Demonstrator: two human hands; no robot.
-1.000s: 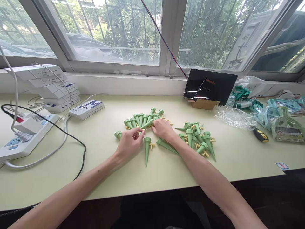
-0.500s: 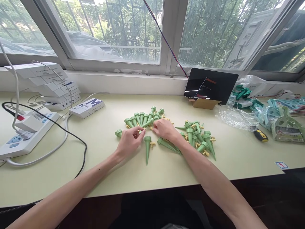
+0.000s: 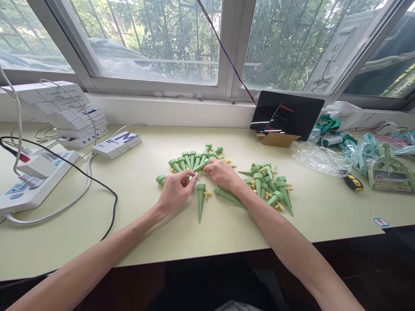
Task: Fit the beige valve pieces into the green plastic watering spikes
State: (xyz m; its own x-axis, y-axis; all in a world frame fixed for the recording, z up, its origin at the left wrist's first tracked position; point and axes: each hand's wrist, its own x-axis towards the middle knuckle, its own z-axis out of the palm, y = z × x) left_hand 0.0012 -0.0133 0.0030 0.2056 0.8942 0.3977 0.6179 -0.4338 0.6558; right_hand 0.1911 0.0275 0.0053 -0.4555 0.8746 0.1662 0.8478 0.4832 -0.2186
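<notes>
My left hand (image 3: pixel 177 189) is closed in a pinch, with a bit of a small yellow valve (image 3: pixel 196 173) showing at the fingertips. Just to the right, my right hand (image 3: pixel 222 172) has its fingers drawn together beside the cap of a green watering spike (image 3: pixel 202 165); what lies between them is hidden. A row of green spikes (image 3: pixel 186 159) fans out behind both hands. Between my wrists lies a single spike (image 3: pixel 200 202), cap away from me, with a yellow valve (image 3: pixel 207 195) beside it. Another spike (image 3: pixel 228 196) rests partly under my right forearm.
A heap of green spikes and yellow valves (image 3: pixel 266 183) lies right of my right forearm. Farther right are a screwdriver (image 3: pixel 353 182), clear plastic wrap (image 3: pixel 322 162) and a small dustpan set (image 3: pixel 389 172). A tablet (image 3: pixel 287 115) stands behind. Left are a power strip (image 3: pixel 39 185), cables and white boxes (image 3: pixel 118 144).
My right hand has shifted slightly up and left, toward the spike's cap; the yellow piece at its fingertips no longer shows. My left hand stays nearly still.
</notes>
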